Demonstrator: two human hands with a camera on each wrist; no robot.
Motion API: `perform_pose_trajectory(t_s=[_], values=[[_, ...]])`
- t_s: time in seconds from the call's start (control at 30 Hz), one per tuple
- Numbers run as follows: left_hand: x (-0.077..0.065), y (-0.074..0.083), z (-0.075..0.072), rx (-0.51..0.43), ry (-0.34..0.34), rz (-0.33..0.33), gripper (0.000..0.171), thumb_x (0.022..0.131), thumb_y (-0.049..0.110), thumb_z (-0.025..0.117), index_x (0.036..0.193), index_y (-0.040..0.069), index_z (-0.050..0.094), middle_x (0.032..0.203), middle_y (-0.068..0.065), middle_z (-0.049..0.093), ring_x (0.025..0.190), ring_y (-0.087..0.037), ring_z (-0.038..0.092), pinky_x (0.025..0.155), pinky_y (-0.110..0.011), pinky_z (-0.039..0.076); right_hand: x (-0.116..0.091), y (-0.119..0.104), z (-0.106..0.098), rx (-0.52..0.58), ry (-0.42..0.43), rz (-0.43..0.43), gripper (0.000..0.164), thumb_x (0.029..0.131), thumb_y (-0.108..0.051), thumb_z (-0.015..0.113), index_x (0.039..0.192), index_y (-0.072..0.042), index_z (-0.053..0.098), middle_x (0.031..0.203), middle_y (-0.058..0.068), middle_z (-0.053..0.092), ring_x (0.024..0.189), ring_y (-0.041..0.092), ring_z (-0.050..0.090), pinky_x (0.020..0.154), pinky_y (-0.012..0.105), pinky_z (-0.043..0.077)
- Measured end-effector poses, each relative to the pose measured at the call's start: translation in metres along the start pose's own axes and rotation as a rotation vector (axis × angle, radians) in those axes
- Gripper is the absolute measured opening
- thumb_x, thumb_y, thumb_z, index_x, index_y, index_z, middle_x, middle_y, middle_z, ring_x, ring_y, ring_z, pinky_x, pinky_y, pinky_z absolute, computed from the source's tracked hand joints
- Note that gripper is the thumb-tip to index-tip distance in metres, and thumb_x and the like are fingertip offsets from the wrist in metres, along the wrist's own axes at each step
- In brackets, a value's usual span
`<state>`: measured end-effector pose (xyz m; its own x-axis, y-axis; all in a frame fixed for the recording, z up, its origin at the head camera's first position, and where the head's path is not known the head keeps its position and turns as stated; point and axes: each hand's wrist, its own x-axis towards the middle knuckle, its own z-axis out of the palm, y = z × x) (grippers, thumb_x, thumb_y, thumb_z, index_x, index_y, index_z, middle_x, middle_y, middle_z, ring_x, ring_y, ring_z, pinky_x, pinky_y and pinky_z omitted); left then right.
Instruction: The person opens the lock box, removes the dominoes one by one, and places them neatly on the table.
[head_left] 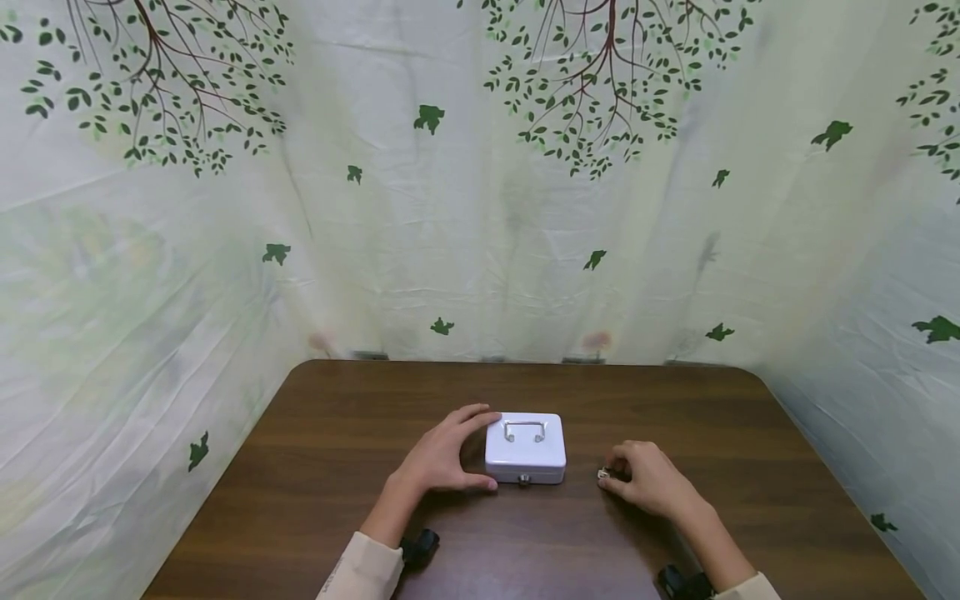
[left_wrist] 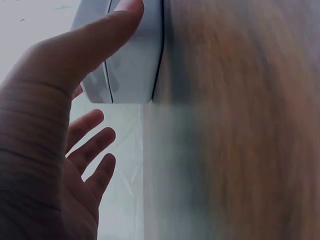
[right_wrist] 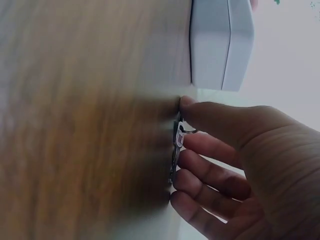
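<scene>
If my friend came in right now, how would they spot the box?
Look at the brown table. Between the left hand and right hand sits the box. It's white with a metal handle, far bigger than the metal thing nearby.

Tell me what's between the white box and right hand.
Bare tabletop, then a small metal item at the right hand; the head view shows it.

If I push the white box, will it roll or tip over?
Flat-sided, the white box would probably slide rather than roll. It looks low and wide, so it's unlikely to tip easily. Being shiny, it may feel slippery.
</scene>
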<state>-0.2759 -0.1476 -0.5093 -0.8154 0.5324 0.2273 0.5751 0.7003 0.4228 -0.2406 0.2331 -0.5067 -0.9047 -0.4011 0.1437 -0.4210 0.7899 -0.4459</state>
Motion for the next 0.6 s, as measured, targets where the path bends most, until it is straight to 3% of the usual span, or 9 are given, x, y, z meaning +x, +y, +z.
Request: perform_pose_trajectory(t_s=[0.3,0.6], values=[[0.0015,0.0029,0.0052,-0.028,-0.017,-0.007,0.099,0.073,0.066,0.085,0.157,0.042,0.038,0.165,0.009,0.036,0.149,-0.023,0.041,0.113,-0.058,0.047,-0.0005,-0.0023,0.0027,0.04,0.005,0.011,0.011,0.089,-0.022,0.081,0.088,-0.017,0.072,0.078,-0.012,0.065,0.07,-0.001,0.056,0.061,0.021,0.051],[0.0011,0.0037,0.0073,-0.05,-0.01,0.019,0.1,0.075,0.061,0.085,0.158,0.033,0.038,0.165,0.005,0.037,0.15,-0.024,0.04,0.117,-0.056,0.044,-0.0023,-0.0079,0.0041,0.055,0.038,0.006,0.009,0.091,-0.014,0.079,0.084,-0.016,0.074,0.073,-0.012,0.065,0.064,-0.004,0.054,0.057,0.02,0.049]])
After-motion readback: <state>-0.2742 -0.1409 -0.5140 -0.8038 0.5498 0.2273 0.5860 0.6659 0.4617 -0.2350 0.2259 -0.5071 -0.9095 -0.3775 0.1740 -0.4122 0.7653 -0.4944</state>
